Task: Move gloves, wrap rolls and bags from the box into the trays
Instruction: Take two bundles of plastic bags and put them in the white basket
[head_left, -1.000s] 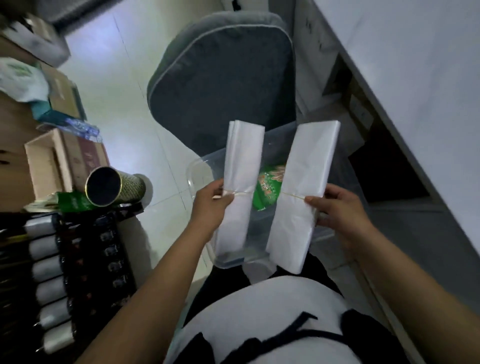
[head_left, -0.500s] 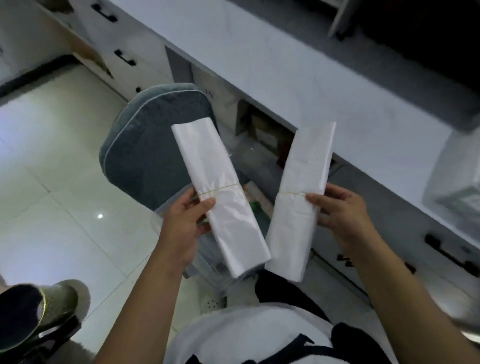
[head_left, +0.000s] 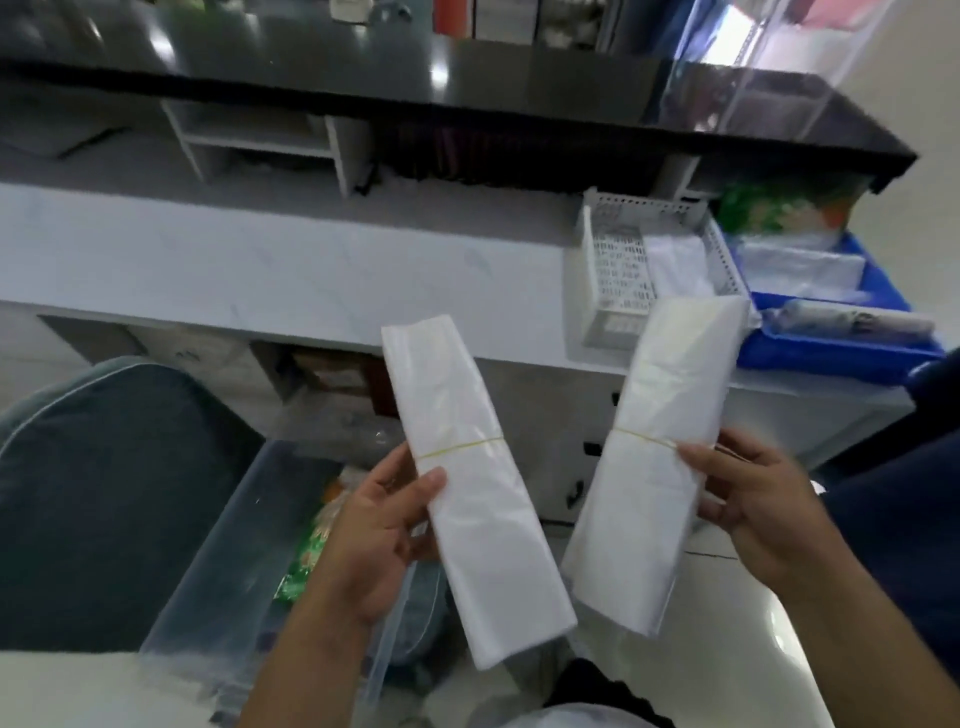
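Bags come in two banded bundles: the left bundle (head_left: 467, 467) gripped by the left hand (head_left: 374, 530), the right bundle (head_left: 660, 457) by the right hand (head_left: 753, 493), both above the clear box (head_left: 228, 561). This looks like the carry step; next, each should be lowered into the white tray (head_left: 618, 275) or blue tray (head_left: 831, 358) on the tabletop (head_left: 260, 270).

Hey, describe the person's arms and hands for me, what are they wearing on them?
Both forearms are bare with no sleeves in view. The left hand and right hand are bare too: no gloves, and no rings, watch or bracelet that I can see. A white top with a black strap shows at the bottom edge.
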